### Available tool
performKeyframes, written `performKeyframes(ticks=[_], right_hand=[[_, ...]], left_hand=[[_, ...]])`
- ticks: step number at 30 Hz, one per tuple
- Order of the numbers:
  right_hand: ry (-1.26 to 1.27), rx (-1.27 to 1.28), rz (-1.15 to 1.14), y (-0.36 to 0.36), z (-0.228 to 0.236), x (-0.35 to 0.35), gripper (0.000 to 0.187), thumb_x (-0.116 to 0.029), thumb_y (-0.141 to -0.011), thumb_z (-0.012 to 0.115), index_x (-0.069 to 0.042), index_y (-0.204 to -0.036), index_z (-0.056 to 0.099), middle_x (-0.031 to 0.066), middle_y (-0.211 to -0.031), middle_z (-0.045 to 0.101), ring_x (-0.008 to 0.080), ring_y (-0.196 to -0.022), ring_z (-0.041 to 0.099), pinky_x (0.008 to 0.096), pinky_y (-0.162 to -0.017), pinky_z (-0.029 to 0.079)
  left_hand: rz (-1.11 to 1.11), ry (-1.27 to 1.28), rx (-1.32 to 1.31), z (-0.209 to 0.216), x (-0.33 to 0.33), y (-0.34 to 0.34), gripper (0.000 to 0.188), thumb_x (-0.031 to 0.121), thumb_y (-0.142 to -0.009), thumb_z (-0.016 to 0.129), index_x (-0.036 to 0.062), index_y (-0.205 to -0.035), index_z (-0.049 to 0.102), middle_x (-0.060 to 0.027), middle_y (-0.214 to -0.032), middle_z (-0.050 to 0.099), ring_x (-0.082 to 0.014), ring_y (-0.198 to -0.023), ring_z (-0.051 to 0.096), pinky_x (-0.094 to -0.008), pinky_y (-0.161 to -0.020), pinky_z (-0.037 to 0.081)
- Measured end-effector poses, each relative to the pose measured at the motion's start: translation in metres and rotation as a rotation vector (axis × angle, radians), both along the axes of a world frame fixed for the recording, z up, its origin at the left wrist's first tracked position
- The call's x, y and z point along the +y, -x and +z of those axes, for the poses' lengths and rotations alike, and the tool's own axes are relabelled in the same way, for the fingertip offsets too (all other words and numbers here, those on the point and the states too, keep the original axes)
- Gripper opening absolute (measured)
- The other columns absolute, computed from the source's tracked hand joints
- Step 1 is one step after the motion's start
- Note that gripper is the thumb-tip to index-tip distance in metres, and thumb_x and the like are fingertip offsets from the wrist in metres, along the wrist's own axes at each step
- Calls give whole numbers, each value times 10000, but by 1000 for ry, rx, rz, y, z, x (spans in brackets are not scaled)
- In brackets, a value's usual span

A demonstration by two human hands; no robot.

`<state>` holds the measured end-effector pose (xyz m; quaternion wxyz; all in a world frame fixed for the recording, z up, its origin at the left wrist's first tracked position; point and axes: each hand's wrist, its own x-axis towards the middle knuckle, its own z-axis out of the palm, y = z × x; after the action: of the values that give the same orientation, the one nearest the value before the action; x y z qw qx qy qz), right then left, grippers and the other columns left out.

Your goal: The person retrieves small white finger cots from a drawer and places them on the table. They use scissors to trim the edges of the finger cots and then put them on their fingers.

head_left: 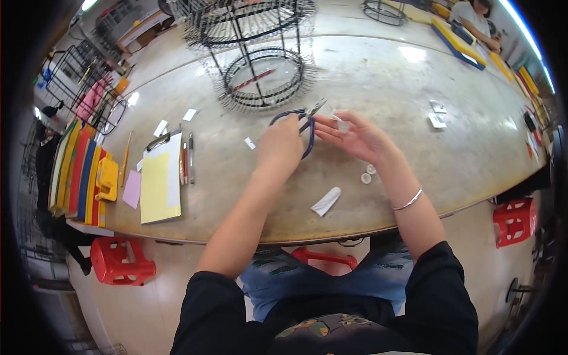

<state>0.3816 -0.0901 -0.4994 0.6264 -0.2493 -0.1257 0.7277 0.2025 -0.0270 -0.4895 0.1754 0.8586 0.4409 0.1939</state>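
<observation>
Apparently the work is at an early or middle stage, with the cutting tool in hand and several small white parts lying loose. The left hand [281, 145] is closed around the blue handles of the scissors [316, 109], whose blades point up and toward the right hand [360, 137]. That right hand is half open, palm partly showing and fingers extended, with a thin white piece [342, 125] at its fingers; whether the piece is pinched there or fitted over a fingertip, I cannot tell. The blades look near the piece but not clearly on it, so no cut can be confirmed, and trimming or fitting it seems to be the step in hand.

Just below the right hand, two small white round pieces [367, 174] lie close together on the tabletop [278, 207], seemingly unused. Nearer the body, below and between the hands, a tapered white piece [326, 202] lies by itself; it could be finished or waiting, which this view does not settle. Left of the left hand, a small white slip [249, 143] lies flat. Judging by these loose pieces, some handling probably remains.
</observation>
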Motion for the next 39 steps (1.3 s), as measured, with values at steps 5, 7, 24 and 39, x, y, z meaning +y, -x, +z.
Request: performKeyframes(ticks=[5, 7, 24, 39], right_hand=[[-36, 36, -18, 3, 3, -3, 138, -49, -876, 562, 49, -960, 514, 284, -1206, 521, 354, -1132, 544, 424, -1003, 470], [-54, -8, -30, 5, -1, -2, 134, -57, -876, 569, 39, -955, 520, 281, -1203, 526, 341, -1115, 555, 418, -992, 480], [-67, 272, -181, -38, -4, -4, 352, -39, -882, 550, 150, -1132, 390, 257, -1252, 470, 366, -1183, 488, 398, -1012, 466], [-24, -140, -190, -6, 19, -8, 204, -82, -870, 605, 24, -985, 474, 218, -1098, 574, 327, -1070, 584, 370, -910, 538]], left_hand=[[-67, -310, 43, -11, 2, 3, 270, 22, -754, 550, -10, -1023, 557, -175, -915, 625, -326, -881, 593, -415, -798, 427], [-70, -464, 62, -13, 0, 3, 190, 21, -745, 563, -1, -934, 560, -145, -866, 616, -287, -842, 598, -373, -780, 420], [-1, 107, -95, 12, 0, 11, 269, 32, -715, 579, -20, -978, 602, -248, -976, 609, -410, -906, 592, -467, -813, 462], [-177, -2, 86, 13, 5, 28, 245, 122, -731, 677, 8, -945, 642, -187, -982, 618, -326, -941, 598, -404, -826, 477]])
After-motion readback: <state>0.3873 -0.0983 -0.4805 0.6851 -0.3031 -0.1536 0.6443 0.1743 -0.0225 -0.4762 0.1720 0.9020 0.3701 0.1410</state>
